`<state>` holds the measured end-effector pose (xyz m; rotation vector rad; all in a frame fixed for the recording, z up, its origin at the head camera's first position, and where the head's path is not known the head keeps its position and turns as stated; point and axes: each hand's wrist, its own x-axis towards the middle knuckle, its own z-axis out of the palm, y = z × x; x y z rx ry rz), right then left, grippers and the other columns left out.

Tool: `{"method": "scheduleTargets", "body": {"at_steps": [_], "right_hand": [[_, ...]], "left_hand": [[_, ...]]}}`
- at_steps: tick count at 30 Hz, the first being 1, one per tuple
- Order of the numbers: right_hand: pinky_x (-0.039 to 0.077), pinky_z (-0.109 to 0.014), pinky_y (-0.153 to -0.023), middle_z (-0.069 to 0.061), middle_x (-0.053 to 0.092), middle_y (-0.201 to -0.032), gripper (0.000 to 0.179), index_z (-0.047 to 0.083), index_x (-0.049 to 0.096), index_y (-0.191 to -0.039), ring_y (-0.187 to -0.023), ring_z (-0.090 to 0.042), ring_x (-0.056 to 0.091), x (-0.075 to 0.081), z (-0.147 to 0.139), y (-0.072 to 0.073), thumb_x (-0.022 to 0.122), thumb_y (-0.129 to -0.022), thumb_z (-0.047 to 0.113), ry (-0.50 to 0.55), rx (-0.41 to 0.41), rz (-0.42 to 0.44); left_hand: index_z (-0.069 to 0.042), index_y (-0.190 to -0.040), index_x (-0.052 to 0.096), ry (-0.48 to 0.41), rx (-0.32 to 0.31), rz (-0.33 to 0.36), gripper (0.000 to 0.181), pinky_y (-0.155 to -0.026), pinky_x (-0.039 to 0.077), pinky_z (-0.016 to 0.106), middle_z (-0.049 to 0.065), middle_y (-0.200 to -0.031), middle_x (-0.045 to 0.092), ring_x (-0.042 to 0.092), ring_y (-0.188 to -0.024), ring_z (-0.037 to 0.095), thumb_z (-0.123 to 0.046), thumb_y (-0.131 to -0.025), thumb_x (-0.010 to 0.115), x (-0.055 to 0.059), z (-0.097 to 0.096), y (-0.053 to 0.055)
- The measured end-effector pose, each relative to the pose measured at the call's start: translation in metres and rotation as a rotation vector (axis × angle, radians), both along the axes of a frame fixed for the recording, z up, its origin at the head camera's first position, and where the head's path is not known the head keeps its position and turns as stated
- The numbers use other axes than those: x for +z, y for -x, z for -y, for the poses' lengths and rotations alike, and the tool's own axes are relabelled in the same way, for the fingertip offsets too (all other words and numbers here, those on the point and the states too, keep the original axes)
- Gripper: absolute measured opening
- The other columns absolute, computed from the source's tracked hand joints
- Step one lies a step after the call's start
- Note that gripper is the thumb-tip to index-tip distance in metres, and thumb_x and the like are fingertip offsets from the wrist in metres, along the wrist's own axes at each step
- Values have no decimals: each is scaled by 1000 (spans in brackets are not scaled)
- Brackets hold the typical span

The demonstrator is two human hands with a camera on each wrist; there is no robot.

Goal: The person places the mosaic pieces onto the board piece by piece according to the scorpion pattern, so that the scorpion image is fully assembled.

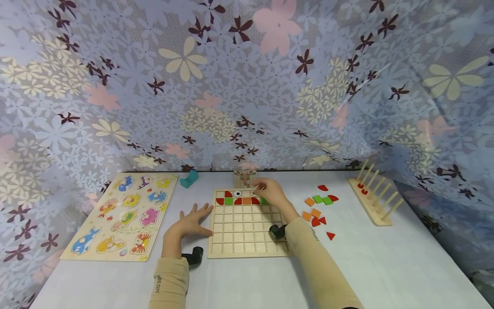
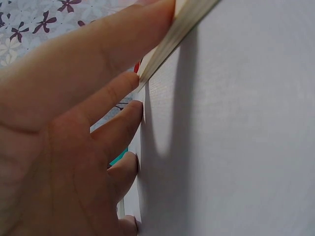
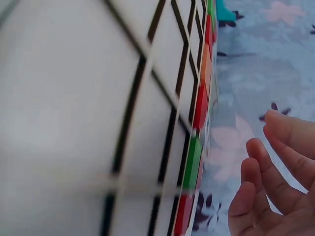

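A wooden grid board lies in the middle of the table, with a row of red, green and orange tiles near its far edge. Above that row sits a round eye tile in white and black. My left hand has its fingers spread on the table, its thumb and index fingertip at the board's left edge. Over the far right part of the board is my right hand, fingers loosely bent, close to a second eye tile. Nothing shows between its fingertips in the right wrist view.
Loose red, green and orange tiles lie right of the board. Farther right stands a wooden peg rack. A pattern card is behind the board, a teal block back left, and an animal puzzle board at left.
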<state>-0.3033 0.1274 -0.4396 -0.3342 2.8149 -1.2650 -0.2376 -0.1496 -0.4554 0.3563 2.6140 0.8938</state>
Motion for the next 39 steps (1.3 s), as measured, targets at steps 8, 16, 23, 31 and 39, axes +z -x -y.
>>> {"method": "scheduleTargets", "body": {"at_steps": [8,16,23,31,39], "right_hand": [[51,-38,-74,-13,65,-97,27,3,64,-110,-90,-27,60,-7,-32,-14,65,-85,13,63,-113,0],[49,-41,-78,-18,63,-102,31,0,62,-115,-95,-32,58,-7,-68,-30,62,-86,9,153,-228,6],[47,-43,-83,-21,60,-108,32,-1,59,-118,-101,-34,55,-13,-104,-37,59,-87,6,118,-327,48],[42,-52,-93,-26,50,-127,37,0,57,-122,-114,-41,48,-15,-125,-44,58,-85,2,-2,-388,70],[39,-58,-87,-30,47,-129,48,1,53,-127,-111,-49,44,-20,-139,-47,42,-81,-4,-251,-414,118]], "left_hand": [[-8,-143,33,1,-2,2,87,-102,-11,67,14,-151,21,0,-139,42,-23,-70,78,1,0,-1],[-8,-143,34,-1,1,-2,87,-102,-12,67,14,-151,22,0,-139,42,-23,-69,78,-1,0,0],[-8,-143,34,-4,-3,-6,87,-102,-12,67,15,-151,22,0,-139,42,-23,-69,78,0,0,0],[-8,-143,33,-4,0,3,88,-102,-12,67,14,-151,22,0,-139,42,-24,-70,78,-1,1,0],[-10,-144,33,-7,4,11,88,-102,-12,66,13,-152,22,-1,-139,41,-25,-69,78,-3,1,0]]}}
